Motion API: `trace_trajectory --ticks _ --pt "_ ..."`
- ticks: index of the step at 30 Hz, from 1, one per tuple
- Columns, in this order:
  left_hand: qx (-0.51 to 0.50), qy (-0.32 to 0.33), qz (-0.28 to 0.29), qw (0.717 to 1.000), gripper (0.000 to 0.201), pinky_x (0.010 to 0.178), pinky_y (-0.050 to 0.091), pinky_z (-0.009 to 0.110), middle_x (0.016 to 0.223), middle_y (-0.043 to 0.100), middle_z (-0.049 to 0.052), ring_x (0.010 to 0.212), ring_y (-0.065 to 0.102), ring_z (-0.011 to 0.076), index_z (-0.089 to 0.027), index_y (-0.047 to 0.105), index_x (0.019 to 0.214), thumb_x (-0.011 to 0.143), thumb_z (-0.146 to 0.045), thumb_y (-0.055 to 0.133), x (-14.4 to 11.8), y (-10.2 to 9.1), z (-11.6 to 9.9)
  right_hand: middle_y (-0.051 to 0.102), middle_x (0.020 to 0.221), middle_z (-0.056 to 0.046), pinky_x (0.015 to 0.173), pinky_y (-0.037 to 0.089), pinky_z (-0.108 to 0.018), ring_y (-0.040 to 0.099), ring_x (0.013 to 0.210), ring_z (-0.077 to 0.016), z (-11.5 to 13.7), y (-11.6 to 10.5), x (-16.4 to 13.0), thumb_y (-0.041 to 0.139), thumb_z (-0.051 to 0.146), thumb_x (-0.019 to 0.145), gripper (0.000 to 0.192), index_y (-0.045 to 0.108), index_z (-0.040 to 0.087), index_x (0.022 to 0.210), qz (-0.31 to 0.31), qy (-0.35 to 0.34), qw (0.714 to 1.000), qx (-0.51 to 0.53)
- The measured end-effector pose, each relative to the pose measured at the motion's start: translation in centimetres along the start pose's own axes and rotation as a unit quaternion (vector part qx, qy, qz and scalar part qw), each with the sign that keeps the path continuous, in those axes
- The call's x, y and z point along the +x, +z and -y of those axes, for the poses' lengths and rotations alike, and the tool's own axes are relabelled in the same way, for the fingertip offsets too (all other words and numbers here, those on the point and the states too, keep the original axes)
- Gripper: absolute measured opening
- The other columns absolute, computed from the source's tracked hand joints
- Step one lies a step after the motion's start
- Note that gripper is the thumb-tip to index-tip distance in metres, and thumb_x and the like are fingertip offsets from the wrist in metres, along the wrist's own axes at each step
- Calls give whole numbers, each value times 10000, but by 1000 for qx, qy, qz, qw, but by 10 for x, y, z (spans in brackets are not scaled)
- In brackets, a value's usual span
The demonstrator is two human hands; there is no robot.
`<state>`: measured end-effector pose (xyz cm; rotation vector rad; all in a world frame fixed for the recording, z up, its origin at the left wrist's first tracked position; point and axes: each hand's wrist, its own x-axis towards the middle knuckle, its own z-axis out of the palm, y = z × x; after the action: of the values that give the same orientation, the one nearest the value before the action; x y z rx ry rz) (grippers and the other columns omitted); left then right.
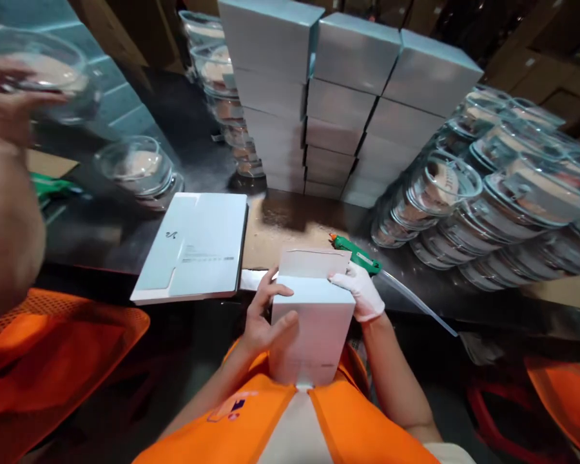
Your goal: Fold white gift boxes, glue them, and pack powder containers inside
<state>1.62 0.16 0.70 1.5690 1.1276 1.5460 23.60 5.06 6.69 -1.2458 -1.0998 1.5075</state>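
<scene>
I see a plain white cardboard box [312, 328], held upright against my chest, top flap open and tilted back, small grey print low on its front face

A packing workshop or warehouse: stacked pale grey cardboard boxes [348, 96] and rows of clear lidded plastic containers [493, 193] crowd the dark bench [101, 232], with brown cartons [551, 58] behind.

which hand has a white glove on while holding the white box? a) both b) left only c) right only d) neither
c: the right hand wears a white glove at the upper right corner of the white box, while the left hand grips the box's left side bare.
</scene>
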Motion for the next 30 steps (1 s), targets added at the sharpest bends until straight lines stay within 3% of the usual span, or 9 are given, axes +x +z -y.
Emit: trace_trajectory --ticks 3,7,10,15,21,24,26,28,30 --pt "-67 -7 -26 997 460 1062 574 511 1346 689 149 1329 681 343 -276 627 1192 882 -580 780 -2 3 5 804 955 -60 850 603 -335 750 880 -229 2 -7 -4 858 667 699 528 808 198 934 31 -24 999 -6" --pt "-109 24 -19 994 545 1062 567 498 1143 694 54 1206 732 285 -362 506 1361 910 -501 781 0 -2 12 767 1304 -135 1175 470 -476 679 1294 -339 14 -23 -15 699 953 675 850 852 222 1080 198 -146 960 -134" --pt "-85 27 21 996 209 1069 543 472 1142 665 62 1216 696 280 -279 695 1048 927 -427 779 1 -8 14 721 1420 -117 1203 449 -469 642 1364 -302 16 -24 -20 781 747 814 602 832 267 1176 207 -197 927 -244" --pt "-76 -8 35 996 246 1062 538 489 1133 662 95 1168 684 294 -229 735 911 902 -466 797 1 -5 7 763 1349 -71 1188 475 -463 673 1321 -255 -5 -16 -14 757 450 963 224 830 314 1125 217 -241 918 -227" --pt "-96 -35 -40 994 224 1092 523 471 1134 647 78 1194 676 291 -239 738 926 870 -438 825 14 -14 6 473 1682 -108 1151 516 -517 541 1485 -349 -39 -53 -38 794 919 622 1069 577 387 1523 23 -153 986 -58" --pt "-91 -62 -116 987 207 1104 499 432 1178 641 65 1218 669 275 -245 723 970 879 -407 816 25 -25 6 785 1192 -165 930 617 -469 763 1063 -336 -53 -82 -74 736 887 736 764 800 244 1144 -56 9 986 -160" --pt "-90 -69 -155 981 244 1112 482 418 1198 645 61 1216 668 268 -236 711 982 863 -412 830 31 -24 7 790 845 -127 759 621 -428 752 780 -298 -61 -84 -96 724 865 746 693 815 193 887 7 123 969 -213" --pt "-112 -69 -198 971 299 1110 478 398 1217 649 56 1218 662 254 -232 689 996 843 -432 849 36 -13 9 769 769 -92 698 599 -388 718 720 -269 -67 -67 -109 782 817 691 646 808 185 823 83 154 966 -191" --pt "-144 -79 -245 956 349 1099 488 383 1240 652 53 1217 660 239 -239 654 1040 849 -464 841 35 3 12 750 736 -67 653 569 -347 679 684 -235 -68 -45 -110 820 752 681 573 780 186 758 48 118 980 -152"
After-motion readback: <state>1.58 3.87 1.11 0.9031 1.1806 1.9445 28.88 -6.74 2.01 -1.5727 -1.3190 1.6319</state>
